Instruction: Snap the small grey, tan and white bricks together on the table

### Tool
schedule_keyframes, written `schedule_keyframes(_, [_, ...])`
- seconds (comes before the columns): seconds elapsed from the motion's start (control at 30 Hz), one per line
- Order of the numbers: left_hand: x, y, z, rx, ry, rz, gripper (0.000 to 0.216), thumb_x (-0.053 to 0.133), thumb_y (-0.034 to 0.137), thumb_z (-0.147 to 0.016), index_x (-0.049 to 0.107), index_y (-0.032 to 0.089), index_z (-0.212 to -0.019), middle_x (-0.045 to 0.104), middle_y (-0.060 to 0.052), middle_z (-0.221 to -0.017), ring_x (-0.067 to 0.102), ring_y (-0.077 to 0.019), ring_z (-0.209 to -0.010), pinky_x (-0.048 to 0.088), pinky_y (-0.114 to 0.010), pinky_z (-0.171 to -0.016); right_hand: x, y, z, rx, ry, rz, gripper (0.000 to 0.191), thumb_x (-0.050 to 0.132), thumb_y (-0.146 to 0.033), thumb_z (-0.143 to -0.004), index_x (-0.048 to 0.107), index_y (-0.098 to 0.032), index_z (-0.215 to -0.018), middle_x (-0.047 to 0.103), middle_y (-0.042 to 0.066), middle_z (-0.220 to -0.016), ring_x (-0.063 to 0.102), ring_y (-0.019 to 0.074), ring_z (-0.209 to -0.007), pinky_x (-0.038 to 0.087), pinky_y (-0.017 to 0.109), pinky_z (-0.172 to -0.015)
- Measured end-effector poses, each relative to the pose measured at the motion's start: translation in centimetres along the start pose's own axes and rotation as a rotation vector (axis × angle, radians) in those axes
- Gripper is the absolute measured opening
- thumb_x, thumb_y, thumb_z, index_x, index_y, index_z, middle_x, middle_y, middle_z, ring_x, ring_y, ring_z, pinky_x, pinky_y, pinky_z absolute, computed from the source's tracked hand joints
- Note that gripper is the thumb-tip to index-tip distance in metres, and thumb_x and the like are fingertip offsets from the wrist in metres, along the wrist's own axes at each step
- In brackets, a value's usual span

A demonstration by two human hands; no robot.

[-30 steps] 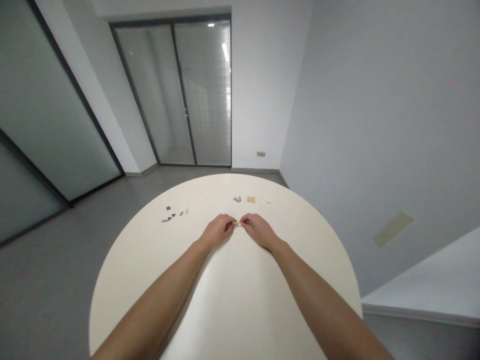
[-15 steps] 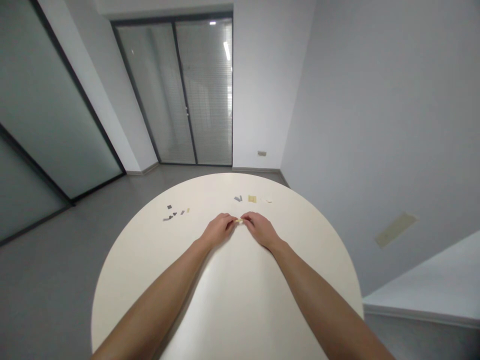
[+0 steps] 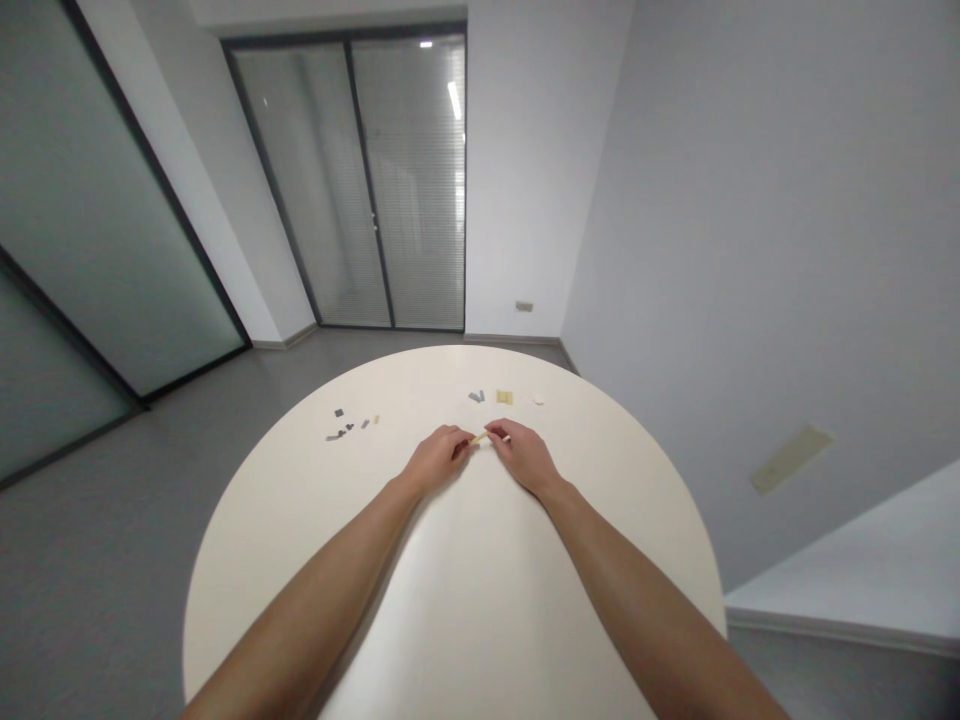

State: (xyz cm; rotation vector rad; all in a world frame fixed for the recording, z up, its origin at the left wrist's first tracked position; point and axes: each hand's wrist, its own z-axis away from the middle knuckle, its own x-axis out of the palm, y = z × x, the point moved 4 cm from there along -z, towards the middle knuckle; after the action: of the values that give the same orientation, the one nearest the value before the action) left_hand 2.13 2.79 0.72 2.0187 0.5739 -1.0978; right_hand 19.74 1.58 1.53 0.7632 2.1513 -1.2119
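Between my two hands is a small, thin yellow piece (image 3: pixel 481 437), too small to tell its exact kind. My left hand (image 3: pixel 439 458) is closed in a pinch on its left end. The fingertips of my right hand (image 3: pixel 523 456) grip the other end, and a bit of something white shows by those fingers. Just beyond my hands lie flat grey pieces (image 3: pixel 477 397), a yellow square piece (image 3: pixel 505 397) and a small white piece (image 3: pixel 538 402).
On the left of the round white table (image 3: pixel 480 600) lie several small dark grey pieces (image 3: pixel 342 432), a lighter grey piece (image 3: pixel 365 424) and a small yellow one (image 3: pixel 376 420). A wall (image 3: pixel 750 250) stands to the right, and glass doors (image 3: pixel 405 180) are behind the table.
My right fingertips have lifted slightly and shifted right, so more of the yellow piece shows between my hands. My left hand stays in place.
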Motion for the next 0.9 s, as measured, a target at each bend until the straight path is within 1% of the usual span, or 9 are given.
schedule_keyframes(0.2, [0.07, -0.14, -0.04, 0.0, 0.0, 0.004, 0.028, 0.044, 0.036, -0.096, 0.068, 0.022, -0.099, 0.069, -0.006, -0.095, 0.059, -0.0204, -0.094, 0.046, -0.031, -0.081, 0.04, 0.05, -0.03, -0.011, -0.002, -0.024, 0.019, 0.051, -0.031, -0.095, 0.067, -0.024, -0.103, 0.071, 0.004, -0.103, 0.063, 0.0174, -0.092, 0.047, 0.031, -0.084])
schedule_keyframes(0.4, [-0.02, 0.02, -0.02, 0.01, -0.003, 0.002, 0.029, 0.044, 0.037, -0.097, 0.068, 0.022, -0.099, 0.069, -0.006, -0.095, 0.059, -0.0203, -0.093, 0.046, -0.031, -0.082, 0.2, 0.29, -0.07, -0.008, -0.005, -0.033, 0.019, 0.051, -0.031, -0.095, 0.066, -0.024, -0.103, 0.071, 0.003, -0.102, 0.063, 0.0171, -0.091, 0.047, 0.029, -0.082])
schedule_keyframes(0.57, [-0.03, 0.06, -0.03, 0.006, -0.013, 0.0, 0.029, 0.045, 0.037, -0.096, 0.069, 0.022, -0.1, 0.069, -0.006, -0.097, 0.059, -0.0209, -0.096, 0.046, -0.031, -0.084, 0.33, 0.51, -0.09, -0.014, -0.003, -0.04, 0.018, 0.052, -0.03, -0.095, 0.066, -0.024, -0.103, 0.071, 0.003, -0.103, 0.064, 0.0169, -0.091, 0.047, 0.029, -0.083])
schedule_keyframes(0.73, [-0.06, 0.0, 0.0, 0.005, -0.019, 0.002, 0.03, 0.041, 0.036, -0.097, 0.068, 0.021, -0.1, 0.069, -0.007, -0.097, 0.058, -0.0214, -0.096, 0.046, -0.032, -0.085, 0.14, 0.37, -0.02, 0.003, -0.014, -0.024, 0.018, 0.052, -0.031, -0.095, 0.067, -0.024, -0.1, 0.072, 0.003, -0.097, 0.064, 0.0173, -0.087, 0.047, 0.029, -0.079])
schedule_keyframes(0.9, [-0.01, -0.23, 0.04, -0.015, 0.002, 0.007, 0.029, 0.041, 0.033, -0.097, 0.067, 0.021, -0.102, 0.069, -0.007, -0.1, 0.059, -0.0215, -0.097, 0.047, -0.033, -0.085, -0.01, 0.11, -0.03, 0.001, -0.017, -0.018, 0.02, 0.05, -0.033, -0.096, 0.068, -0.024, -0.099, 0.072, 0.003, -0.099, 0.064, 0.0174, -0.088, 0.046, 0.029, -0.079])
